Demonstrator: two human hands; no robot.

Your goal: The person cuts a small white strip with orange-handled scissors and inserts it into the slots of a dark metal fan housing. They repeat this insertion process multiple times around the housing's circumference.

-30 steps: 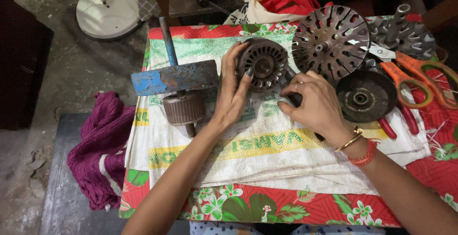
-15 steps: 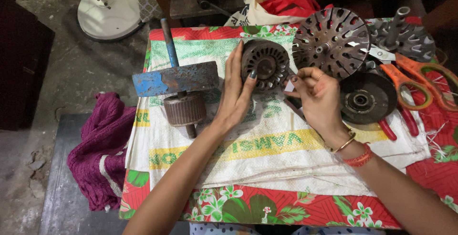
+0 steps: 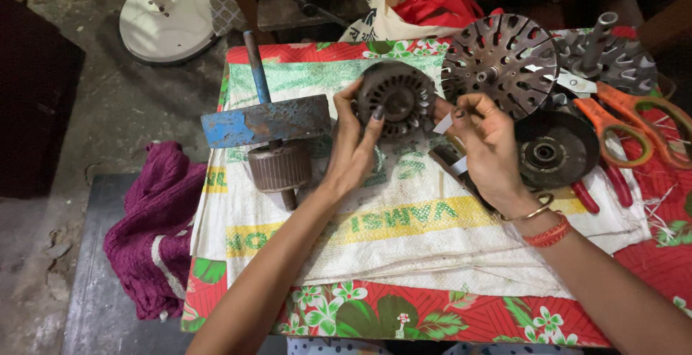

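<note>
My left hand point(image 3: 355, 146) grips the left rim of a round dark motor stator core point(image 3: 398, 98), which stands tilted on a white woven sack point(image 3: 404, 240). Beside the core's right side, my right hand point(image 3: 490, 146) pinches a small white slip of paper point(image 3: 444, 123). More pale slips lie under that hand. A rusty rotor on a shaft point(image 3: 280, 166) rests to the left of my left hand, under a blue metal bar point(image 3: 265, 120).
A slotted round motor cover point(image 3: 500, 54) and a second one with a shaft point(image 3: 609, 59) lie at the back right. A black bearing plate point(image 3: 553, 152), orange scissors point(image 3: 634, 124) and red-handled pliers point(image 3: 609, 185) are at the right. A purple cloth point(image 3: 155, 225) hangs off the left edge.
My right hand has lifted from the sack up to the core's right side and now pinches a white slip. My left hand stays on the core.
</note>
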